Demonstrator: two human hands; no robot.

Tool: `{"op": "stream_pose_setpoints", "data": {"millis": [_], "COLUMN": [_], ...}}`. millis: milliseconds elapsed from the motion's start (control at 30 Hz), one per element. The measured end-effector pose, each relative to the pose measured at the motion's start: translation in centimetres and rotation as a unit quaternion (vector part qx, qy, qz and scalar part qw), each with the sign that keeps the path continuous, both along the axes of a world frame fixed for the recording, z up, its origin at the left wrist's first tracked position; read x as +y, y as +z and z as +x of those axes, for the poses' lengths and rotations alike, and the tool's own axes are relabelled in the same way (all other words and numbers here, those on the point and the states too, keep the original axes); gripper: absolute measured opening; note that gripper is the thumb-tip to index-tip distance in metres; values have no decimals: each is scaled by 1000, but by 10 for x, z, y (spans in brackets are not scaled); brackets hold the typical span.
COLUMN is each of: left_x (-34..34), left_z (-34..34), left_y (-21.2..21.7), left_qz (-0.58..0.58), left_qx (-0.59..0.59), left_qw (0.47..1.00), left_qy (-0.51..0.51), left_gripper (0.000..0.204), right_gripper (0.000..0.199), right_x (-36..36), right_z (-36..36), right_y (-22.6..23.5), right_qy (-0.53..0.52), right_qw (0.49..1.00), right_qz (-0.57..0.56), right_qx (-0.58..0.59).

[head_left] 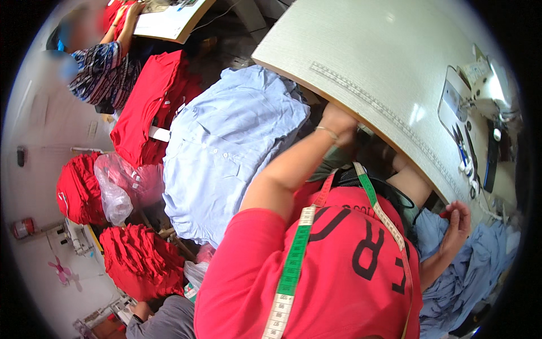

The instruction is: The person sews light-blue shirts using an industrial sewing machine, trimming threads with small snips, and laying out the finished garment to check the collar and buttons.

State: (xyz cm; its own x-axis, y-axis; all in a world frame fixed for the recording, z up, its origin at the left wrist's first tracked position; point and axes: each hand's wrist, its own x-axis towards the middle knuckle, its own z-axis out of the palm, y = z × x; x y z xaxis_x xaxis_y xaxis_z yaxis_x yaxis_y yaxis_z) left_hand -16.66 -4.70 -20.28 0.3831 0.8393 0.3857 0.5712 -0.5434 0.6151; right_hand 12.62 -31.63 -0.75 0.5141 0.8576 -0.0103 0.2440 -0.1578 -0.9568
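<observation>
My left hand (pixel 337 121) reaches to the edge of the pale sewing table (pixel 361 51), a thin band round its wrist. Its fingers drop out of sight beneath the tabletop, so whatever they touch is hidden. Beside that arm lies a large pile of light blue buttoned shirts (pixel 226 147). My right hand (pixel 456 226) is raised at the table's right front edge, fingers partly stretched and apart, with nothing visible in it. Below it hangs a heap of blue cloth (pixel 468 277). A measuring tape (pixel 293 260) is draped round my neck over a red shirt.
A sewing machine (pixel 491 87) stands on the table's right, with scissors (pixel 471 152) and small tools near it. A ruler strip (pixel 367 99) runs along the front edge. Red garment piles (pixel 141 260) and a plastic bag (pixel 116 192) lie left. Another person (pixel 104 70) works at a far table.
</observation>
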Motion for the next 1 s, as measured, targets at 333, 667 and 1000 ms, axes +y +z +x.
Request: {"op": "stream_pose_setpoints", "data": {"millis": [333, 667, 1000], "left_x": [-59, -87, -85], "left_z": [-88, -223, -125], "left_y": [97, 69, 110], "left_qz": [-65, -179, -454], "left_qx": [177, 395, -17], "left_qw": [976, 855, 851], "left_qy": [111, 285, -263], "left_gripper": [60, 57, 50], "right_gripper": [28, 25, 22], "right_x": [13, 63, 18], "right_z": [-5, -31, 3], "right_y": [1, 11, 23], "right_qy": [103, 209, 96], "right_qw": [994, 978, 994], "right_qz": [-39, -16, -9], "right_qx": [13, 18, -46]}}
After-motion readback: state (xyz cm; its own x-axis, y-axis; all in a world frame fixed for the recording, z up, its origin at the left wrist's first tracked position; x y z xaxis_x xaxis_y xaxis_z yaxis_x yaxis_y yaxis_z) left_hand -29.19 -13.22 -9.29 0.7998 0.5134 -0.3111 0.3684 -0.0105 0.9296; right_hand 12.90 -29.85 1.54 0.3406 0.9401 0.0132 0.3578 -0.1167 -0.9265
